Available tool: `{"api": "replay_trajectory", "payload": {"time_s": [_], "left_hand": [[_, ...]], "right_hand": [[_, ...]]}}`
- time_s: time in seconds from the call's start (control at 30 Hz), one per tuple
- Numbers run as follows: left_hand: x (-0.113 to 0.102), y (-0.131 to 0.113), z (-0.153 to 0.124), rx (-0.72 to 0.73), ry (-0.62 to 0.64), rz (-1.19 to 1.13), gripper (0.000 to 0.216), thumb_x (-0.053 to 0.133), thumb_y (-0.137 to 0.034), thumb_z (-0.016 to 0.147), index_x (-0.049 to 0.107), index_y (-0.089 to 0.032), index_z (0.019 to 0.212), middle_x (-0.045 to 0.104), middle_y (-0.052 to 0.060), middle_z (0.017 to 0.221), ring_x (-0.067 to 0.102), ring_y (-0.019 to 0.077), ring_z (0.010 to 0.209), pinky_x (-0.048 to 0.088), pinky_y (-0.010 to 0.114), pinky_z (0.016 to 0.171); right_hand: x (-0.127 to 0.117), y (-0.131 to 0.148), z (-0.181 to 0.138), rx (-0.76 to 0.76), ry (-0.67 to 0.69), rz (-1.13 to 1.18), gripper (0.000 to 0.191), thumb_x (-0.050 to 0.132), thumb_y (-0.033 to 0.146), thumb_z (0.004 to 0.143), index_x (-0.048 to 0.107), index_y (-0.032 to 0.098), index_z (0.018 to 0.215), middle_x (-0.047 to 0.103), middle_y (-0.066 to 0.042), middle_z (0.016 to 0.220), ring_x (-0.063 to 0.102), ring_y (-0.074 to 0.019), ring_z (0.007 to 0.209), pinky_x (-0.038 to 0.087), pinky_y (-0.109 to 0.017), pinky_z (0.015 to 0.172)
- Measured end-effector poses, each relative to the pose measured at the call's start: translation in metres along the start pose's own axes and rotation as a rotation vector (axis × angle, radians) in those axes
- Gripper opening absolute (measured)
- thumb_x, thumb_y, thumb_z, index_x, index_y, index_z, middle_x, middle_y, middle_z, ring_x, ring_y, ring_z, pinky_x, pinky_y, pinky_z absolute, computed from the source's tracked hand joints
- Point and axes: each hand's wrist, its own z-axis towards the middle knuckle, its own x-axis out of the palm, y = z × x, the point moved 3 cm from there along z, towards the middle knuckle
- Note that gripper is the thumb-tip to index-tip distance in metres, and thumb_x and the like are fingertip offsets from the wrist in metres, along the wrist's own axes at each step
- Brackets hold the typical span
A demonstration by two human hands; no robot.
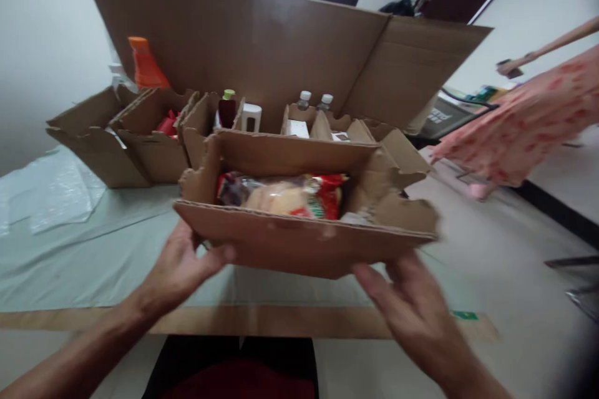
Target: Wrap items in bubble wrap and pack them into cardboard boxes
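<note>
Between my two hands is an open-topped cardboard box (299,240), raised above the cloth-covered table and tilted slightly toward me. My left hand (185,265) grips its left end, thumb against the front and the other fingers hidden underneath or behind. At the lower right corner, my right hand (409,299) holds the box in the same way. Inside lies a clear and red plastic food packet (281,197) with pale, round pieces showing through. A whitish crumpled bit sits beside it, too blurred to name.
A row of cardboard bins (161,137) stands behind, holding bottles (304,100) and small goods. A tall cardboard panel (281,43) rises at the back, near an orange bottle (146,65). Bubble wrap (65,190) lies left on the table cloth (116,249). A person in pink clothing (528,118) is at right.
</note>
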Motion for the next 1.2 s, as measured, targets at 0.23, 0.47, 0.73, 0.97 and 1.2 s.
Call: {"api": "replay_trajectory", "payload": {"time_s": [0.23,0.47,0.73,0.97,1.2], "left_hand": [[-0.055,0.068,0.058,-0.118,-0.064,-0.004,0.021,0.076,-0.023,0.051,0.069,-0.022,0.071,0.069,0.002,0.069,0.061,0.0211,0.065,0.053,0.029,0.054],[-0.043,0.083,0.066,-0.078,-0.140,-0.005,0.050,0.082,-0.036,0.065,0.071,-0.023,0.113,0.074,0.008,0.110,0.068,0.0301,0.108,0.061,0.042,0.090],[0.019,0.121,-0.026,0.043,-0.053,0.191,0.092,0.074,-0.046,0.086,0.027,-0.027,0.163,0.037,0.018,0.164,0.041,0.0397,0.149,0.033,0.065,0.123],[0.040,0.117,-0.019,0.201,0.159,0.402,0.121,0.082,-0.054,0.076,0.006,-0.031,0.167,0.017,0.020,0.173,0.023,0.0473,0.157,0.028,0.073,0.122],[0.045,0.112,0.008,0.264,0.104,0.447,0.101,0.074,-0.038,0.083,0.016,-0.025,0.165,0.029,0.020,0.168,0.031,0.0411,0.155,0.032,0.065,0.123]], "right_hand": [[0.077,-0.021,-0.024,-0.026,0.104,0.134,0.072,0.069,0.028,0.087,0.041,0.022,0.153,0.059,-0.015,0.147,0.062,-0.0283,0.127,0.058,-0.043,0.101],[0.068,-0.060,-0.024,0.153,0.117,0.126,0.036,0.063,0.020,0.086,0.067,0.024,0.121,0.075,-0.008,0.116,0.071,-0.0232,0.106,0.060,-0.038,0.088],[0.111,-0.087,0.007,0.142,0.335,0.505,0.053,0.079,0.040,0.082,0.064,0.028,0.131,0.073,-0.007,0.127,0.071,-0.0262,0.105,0.061,-0.038,0.085],[0.122,-0.090,-0.004,0.248,0.118,0.477,0.037,0.075,0.042,0.084,0.065,0.025,0.115,0.077,-0.005,0.107,0.074,-0.0221,0.086,0.062,-0.035,0.078],[0.140,-0.087,0.007,0.240,0.019,0.437,0.037,0.070,0.038,0.087,0.062,0.025,0.120,0.074,-0.006,0.113,0.073,-0.0195,0.084,0.064,-0.034,0.076]]}}
